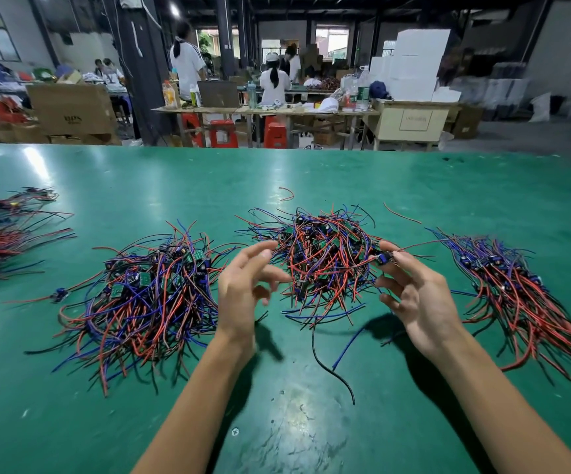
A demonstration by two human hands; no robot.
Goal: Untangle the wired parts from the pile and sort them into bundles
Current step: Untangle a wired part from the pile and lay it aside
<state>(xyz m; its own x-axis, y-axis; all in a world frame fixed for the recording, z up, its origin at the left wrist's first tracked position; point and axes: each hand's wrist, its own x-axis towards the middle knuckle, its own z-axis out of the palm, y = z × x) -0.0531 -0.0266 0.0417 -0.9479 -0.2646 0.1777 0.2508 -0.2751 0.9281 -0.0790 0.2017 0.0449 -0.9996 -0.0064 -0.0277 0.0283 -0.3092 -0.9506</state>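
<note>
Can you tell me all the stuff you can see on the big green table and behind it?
green table: one, green, fills the foreground
middle pile: one, red, blue and black wires, between the hands
left pile: one, same colours, left of the left hand
right bundle: one, combed straight, right of the right hand
far-left bundles: a few, left edge
loose wires: two, black and blue, near the middle pile
red stools: several, under the back tables
left hand: open, empty
right hand: pinching a wired part
</note>
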